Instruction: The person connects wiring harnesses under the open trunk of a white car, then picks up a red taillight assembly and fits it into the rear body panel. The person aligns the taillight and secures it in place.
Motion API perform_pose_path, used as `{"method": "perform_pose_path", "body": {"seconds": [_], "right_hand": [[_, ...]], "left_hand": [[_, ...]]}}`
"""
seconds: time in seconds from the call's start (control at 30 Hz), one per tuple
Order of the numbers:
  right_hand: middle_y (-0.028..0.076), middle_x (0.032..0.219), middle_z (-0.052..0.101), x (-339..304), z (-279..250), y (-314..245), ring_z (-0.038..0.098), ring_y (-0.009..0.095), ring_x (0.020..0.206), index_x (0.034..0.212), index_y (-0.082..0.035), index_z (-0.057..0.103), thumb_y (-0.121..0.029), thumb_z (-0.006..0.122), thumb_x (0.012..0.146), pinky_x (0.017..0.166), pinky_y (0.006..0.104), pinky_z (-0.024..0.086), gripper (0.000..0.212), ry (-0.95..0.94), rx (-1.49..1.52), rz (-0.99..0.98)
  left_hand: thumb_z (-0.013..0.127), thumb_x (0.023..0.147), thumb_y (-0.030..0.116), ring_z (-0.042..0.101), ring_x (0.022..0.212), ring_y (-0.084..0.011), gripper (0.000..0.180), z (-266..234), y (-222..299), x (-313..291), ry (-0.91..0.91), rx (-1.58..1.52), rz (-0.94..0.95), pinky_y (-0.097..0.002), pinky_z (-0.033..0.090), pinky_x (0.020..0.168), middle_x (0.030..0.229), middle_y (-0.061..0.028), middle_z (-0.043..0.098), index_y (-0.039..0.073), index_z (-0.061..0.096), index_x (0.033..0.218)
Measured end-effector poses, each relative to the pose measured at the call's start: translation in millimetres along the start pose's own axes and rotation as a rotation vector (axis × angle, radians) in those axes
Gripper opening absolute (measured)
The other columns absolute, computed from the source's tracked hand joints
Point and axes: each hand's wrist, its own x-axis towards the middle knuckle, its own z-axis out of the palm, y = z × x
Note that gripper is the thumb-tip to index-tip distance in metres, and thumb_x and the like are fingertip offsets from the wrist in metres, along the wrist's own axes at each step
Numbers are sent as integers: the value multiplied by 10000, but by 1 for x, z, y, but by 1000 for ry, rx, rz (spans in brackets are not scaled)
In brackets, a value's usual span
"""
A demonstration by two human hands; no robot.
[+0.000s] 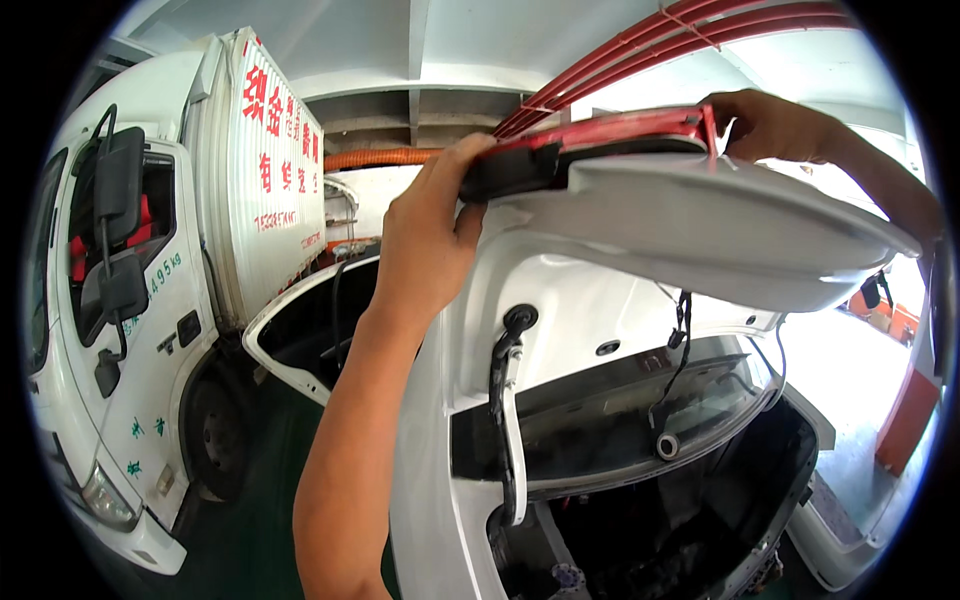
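Overhead, a long red and black tail light point(610, 130) lies along the top edge of a silver-white car's raised boot lid point(700, 215). My left hand point(432, 222) is closed round its black left end, with the thumb underneath and the fingers over the top. At the other end, my right hand point(780, 125) is bent over the red corner; its fingertips are partly hidden behind the light. A loose black wire with a connector point(680, 325) dangles from the inside of the lid.
A lid hinge arm point(512, 430) stands at the left of the open boot point(650, 550). Left of the car are an open car door point(285, 340) and a white box truck point(150, 330). Red pipes point(640, 50) cross the ceiling; a red and white pillar point(910, 410) rises at right.
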Motion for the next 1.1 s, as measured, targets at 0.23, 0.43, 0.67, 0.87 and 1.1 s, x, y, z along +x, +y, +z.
{"method": "perform_pose_path", "body": {"seconds": [0.23,0.43,0.67,0.87,1.1], "right_hand": [[127,1221,590,-6,-2,0,661,211,974,1493,-7,539,-117,809,794,919,362,558,757,-43,64,119],[160,1256,592,-36,0,-7,649,264,1058,1500,-9,534,-281,910,760,981,409,522,874,-13,158,142],[212,1372,598,-89,4,-14,684,300,1123,1503,-17,529,-284,929,728,1009,415,530,913,52,284,162],[215,1292,612,-155,30,-16,695,314,1091,1482,24,504,-225,894,718,957,410,559,893,129,314,130],[167,1321,521,-226,61,-29,682,267,1054,1488,-20,492,-111,886,759,946,395,587,833,250,298,48]], "left_hand": [[660,870,-118,674,1149,-394,639,-7,9,2,-27,-15,4,-474,561,937,1255,-143,672,154,542,1435],[642,855,-143,664,1166,-386,608,-12,21,-4,-15,-31,37,-457,552,950,1260,-160,665,116,590,1402],[665,925,-44,656,1202,-384,475,-25,48,-14,21,-37,185,-449,539,1022,1301,-176,655,85,613,1379],[793,906,150,645,1203,-396,544,-31,89,-49,-14,-17,251,-471,541,1006,1329,-227,626,93,569,1398],[822,911,213,619,1257,-407,588,-41,124,-87,-74,48,258,-507,541,1019,1390,-233,568,116,501,1395]]}}
